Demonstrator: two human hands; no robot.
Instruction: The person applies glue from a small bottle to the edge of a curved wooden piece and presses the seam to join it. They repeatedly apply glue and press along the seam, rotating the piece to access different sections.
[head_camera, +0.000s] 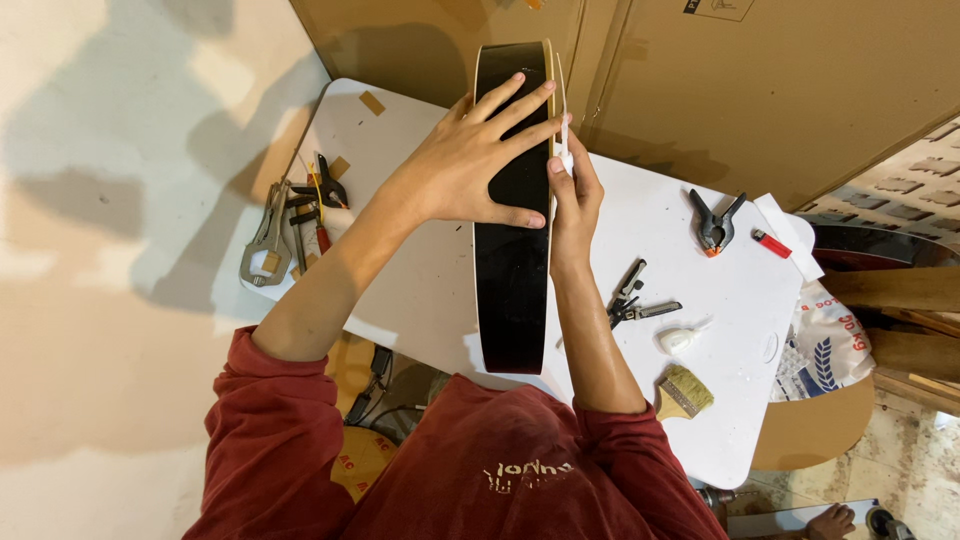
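Head view: white table (430, 290) against cardboard; left hand (470, 160) flat on guitar body (512, 270).

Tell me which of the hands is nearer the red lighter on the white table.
Right. The right hand pinches the black body's edge on the red lighter's side; the left hand lies flat on its far face.

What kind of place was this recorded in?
Probably a small workshop, perhaps for instrument making: a black guitar-like body stands on edge on a white table, with a spring clamp and a brush.
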